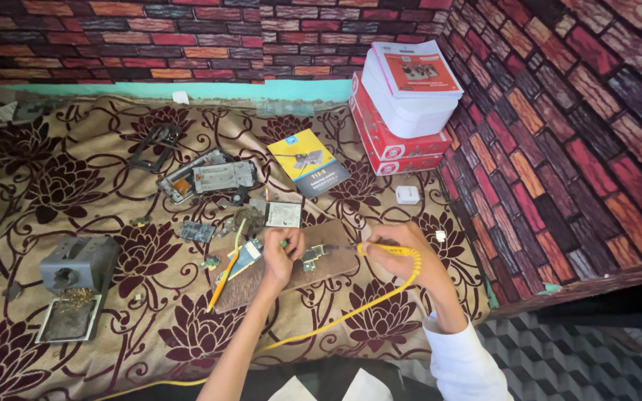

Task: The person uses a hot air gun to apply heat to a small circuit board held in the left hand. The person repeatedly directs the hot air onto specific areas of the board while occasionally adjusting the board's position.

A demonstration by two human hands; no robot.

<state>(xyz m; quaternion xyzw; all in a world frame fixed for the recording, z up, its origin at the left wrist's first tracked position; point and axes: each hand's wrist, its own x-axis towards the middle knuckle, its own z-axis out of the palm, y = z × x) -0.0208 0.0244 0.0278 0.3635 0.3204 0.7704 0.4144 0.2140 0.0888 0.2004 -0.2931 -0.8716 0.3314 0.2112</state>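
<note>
— Why the brown work pad [261, 278]?
— It steadies the small circuit board [311, 256]. Left hand [280, 256] pinches something small just left of it; right hand [403, 252] grips the yellow soldering iron [384, 250], tip at the board.

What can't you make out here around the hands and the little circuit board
Head view only:
- Soldering iron tip: too small to tell whether it touches the small circuit board.
- Left hand pinches something green, mostly hidden by fingers.
- Yellow cord: far end cut off by the bottom edge.
</note>
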